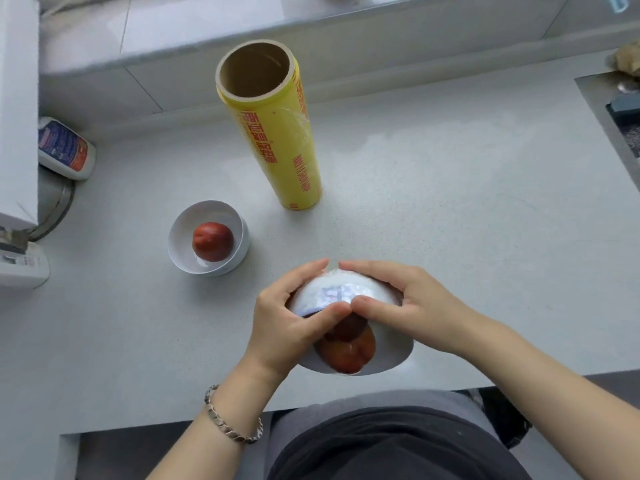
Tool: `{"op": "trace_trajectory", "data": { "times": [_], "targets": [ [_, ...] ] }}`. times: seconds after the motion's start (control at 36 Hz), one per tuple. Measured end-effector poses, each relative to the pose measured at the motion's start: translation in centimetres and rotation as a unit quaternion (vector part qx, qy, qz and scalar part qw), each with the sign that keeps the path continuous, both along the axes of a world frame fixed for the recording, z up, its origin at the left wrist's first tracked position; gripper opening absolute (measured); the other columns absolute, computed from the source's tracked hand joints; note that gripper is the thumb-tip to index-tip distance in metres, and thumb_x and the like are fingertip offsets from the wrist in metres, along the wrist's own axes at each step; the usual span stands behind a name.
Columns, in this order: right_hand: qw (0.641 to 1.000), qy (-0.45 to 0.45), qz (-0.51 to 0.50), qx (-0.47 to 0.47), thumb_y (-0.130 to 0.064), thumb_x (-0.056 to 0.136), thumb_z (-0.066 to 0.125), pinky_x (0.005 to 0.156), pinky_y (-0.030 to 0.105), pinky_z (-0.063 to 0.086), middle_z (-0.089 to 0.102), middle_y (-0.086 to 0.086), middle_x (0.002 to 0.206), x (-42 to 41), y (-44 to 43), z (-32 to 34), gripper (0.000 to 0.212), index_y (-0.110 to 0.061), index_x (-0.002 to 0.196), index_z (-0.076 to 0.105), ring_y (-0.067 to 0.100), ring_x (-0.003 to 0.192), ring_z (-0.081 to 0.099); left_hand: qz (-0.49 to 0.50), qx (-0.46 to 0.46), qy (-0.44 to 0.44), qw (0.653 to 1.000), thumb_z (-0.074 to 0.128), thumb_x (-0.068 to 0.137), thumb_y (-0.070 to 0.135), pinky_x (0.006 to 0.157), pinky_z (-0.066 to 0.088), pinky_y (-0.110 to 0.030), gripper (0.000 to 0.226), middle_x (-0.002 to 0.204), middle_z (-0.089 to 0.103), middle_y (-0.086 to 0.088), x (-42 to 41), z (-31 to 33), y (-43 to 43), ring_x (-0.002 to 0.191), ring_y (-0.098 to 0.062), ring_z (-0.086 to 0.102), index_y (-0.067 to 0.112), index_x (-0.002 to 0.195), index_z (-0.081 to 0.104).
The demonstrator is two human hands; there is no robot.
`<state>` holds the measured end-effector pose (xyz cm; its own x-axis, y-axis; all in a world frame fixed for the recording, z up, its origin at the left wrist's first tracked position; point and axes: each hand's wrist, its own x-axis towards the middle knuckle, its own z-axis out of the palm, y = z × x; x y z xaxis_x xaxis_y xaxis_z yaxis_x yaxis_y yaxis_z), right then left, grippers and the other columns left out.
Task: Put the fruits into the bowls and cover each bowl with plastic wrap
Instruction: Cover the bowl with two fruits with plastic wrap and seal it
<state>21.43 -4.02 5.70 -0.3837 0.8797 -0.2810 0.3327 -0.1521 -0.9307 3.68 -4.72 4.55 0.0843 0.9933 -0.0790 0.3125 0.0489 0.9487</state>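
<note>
Tilted bowl (pixel 346 289), reddish fruit (pixel 349 351) inside, gripped by left hand (pixel 287 323), right hand (pixel 415 313)

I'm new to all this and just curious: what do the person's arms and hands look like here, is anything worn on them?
Both forearms are bare, with no sleeves in view. The left hand and right hand wear no gloves, and I see no rings. The only thing worn is a silver chain-link bracelet on the left wrist; the right wrist carries nothing.
</note>
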Motion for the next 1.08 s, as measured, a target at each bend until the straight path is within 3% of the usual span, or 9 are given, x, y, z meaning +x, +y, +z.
{"op": "trace_trajectory", "data": {
  "times": [0.14, 0.33, 0.47, 0.58, 0.64, 0.72, 0.78, 0.94, 1.08],
  "targets": [
    [0.996, 0.052, 0.010, -0.067, -0.059, 0.063, 0.057, 0.081, 0.005, 0.042, 0.063, -0.031, 0.106, 0.6, 0.0, -0.6, 0.044, -0.049, 0.105, 0.056, -0.012, 0.102, 0.056, 0.008, -0.010, -0.012, 1.000, 0.069, 0.051, 0.049, 0.077, 0.046, -0.006, 0.045, 0.095, 0.065, 0.016, 0.0, -0.2, -0.2, 0.085, 0.012, 0.061, 0.037, 0.093, 0.062],
    [0.977, 0.146, 0.014, -0.152, -0.045, 0.067, 0.063, 0.084, 0.019, 0.050, 0.068, -0.008, 0.111, 2.2, -0.4, -1.1, 0.049, -0.029, 0.113, 0.061, 0.008, 0.104, 0.064, 0.109, -0.066, -0.100, 0.987, 0.063, 0.058, 0.051, 0.072, 0.048, -0.012, 0.038, 0.079, 0.073, 0.017, 0.5, -1.5, -0.4, 0.080, 0.001, 0.065, 0.026, 0.086, 0.069],
    [0.977, 0.150, -0.058, -0.138, -0.028, 0.073, 0.064, 0.072, 0.018, 0.050, 0.070, -0.009, 0.085, 2.1, 0.0, -1.6, 0.028, -0.022, 0.100, 0.067, 0.006, 0.082, 0.066, 0.145, -0.138, -0.173, 0.964, 0.063, 0.069, 0.048, 0.073, 0.052, -0.021, 0.044, 0.087, 0.073, 0.001, 1.4, -2.2, -0.4, 0.083, -0.011, 0.065, 0.012, 0.093, 0.069],
    [0.977, 0.148, -0.086, -0.127, -0.027, 0.071, 0.064, 0.065, 0.016, 0.050, 0.070, -0.009, 0.077, 2.0, 0.0, -1.7, 0.019, -0.024, 0.088, 0.071, 0.006, 0.073, 0.065, 0.037, -0.166, -0.133, 0.976, 0.053, 0.085, 0.034, 0.074, 0.045, -0.007, 0.033, 0.098, 0.066, 0.011, 0.7, -1.3, 0.2, 0.086, 0.009, 0.061, 0.016, 0.112, 0.061],
    [0.979, 0.138, -0.086, -0.124, -0.027, 0.070, 0.065, 0.065, 0.016, 0.050, 0.069, -0.009, 0.077, 1.8, 0.1, -1.7, 0.019, -0.023, 0.087, 0.071, 0.005, 0.073, 0.063, -0.026, -0.167, -0.092, 0.981, 0.059, 0.080, 0.042, 0.080, 0.041, -0.003, 0.041, 0.112, 0.059, 0.014, 0.1, -0.9, 0.9, 0.095, 0.016, 0.057, 0.027, 0.118, 0.054],
    [0.982, 0.118, -0.079, -0.121, -0.027, 0.068, 0.067, 0.072, 0.019, 0.050, 0.069, -0.001, 0.087, 1.4, 0.2, -1.5, 0.027, -0.020, 0.094, 0.070, 0.006, 0.080, 0.062, -0.112, -0.172, 0.004, 0.979, 0.051, 0.062, 0.065, 0.099, 0.038, -0.016, 0.062, 0.123, 0.059, 0.011, 0.0, -0.9, 1.8, 0.115, 0.003, 0.053, 0.032, 0.114, 0.058],
    [0.984, 0.108, -0.080, -0.120, -0.028, 0.067, 0.067, 0.073, 0.018, 0.050, 0.070, 0.001, 0.090, 1.3, 0.2, -1.3, 0.033, -0.017, 0.098, 0.070, 0.006, 0.081, 0.062, -0.141, -0.182, 0.015, 0.973, 0.052, 0.060, 0.066, 0.099, 0.040, -0.020, 0.071, 0.120, 0.063, 0.009, 0.5, -1.0, 1.9, 0.113, -0.003, 0.056, 0.023, 0.115, 0.063],
    [0.983, 0.067, -0.097, -0.143, -0.044, 0.060, 0.078, 0.086, 0.037, 0.052, 0.070, 0.014, 0.098, 1.1, 0.1, -1.2, 0.045, -0.025, 0.099, 0.064, 0.021, 0.090, 0.067, -0.056, -0.149, -0.004, 0.987, 0.058, 0.058, 0.063, 0.075, 0.046, -0.013, 0.041, 0.083, 0.071, 0.015, 1.3, -1.7, 1.2, 0.082, 0.002, 0.063, 0.033, 0.084, 0.068],
    [0.985, 0.038, -0.103, -0.130, -0.035, 0.078, 0.066, 0.075, 0.014, 0.050, 0.072, 0.000, 0.090, 1.3, 0.9, -0.2, 0.023, -0.016, 0.091, 0.069, 0.003, 0.080, 0.066, -0.013, -0.127, 0.005, 0.992, 0.060, 0.053, 0.064, 0.073, 0.043, -0.007, 0.044, 0.086, 0.070, 0.016, 1.4, -1.7, 0.3, 0.081, 0.008, 0.062, 0.034, 0.084, 0.067]
  ]
}}
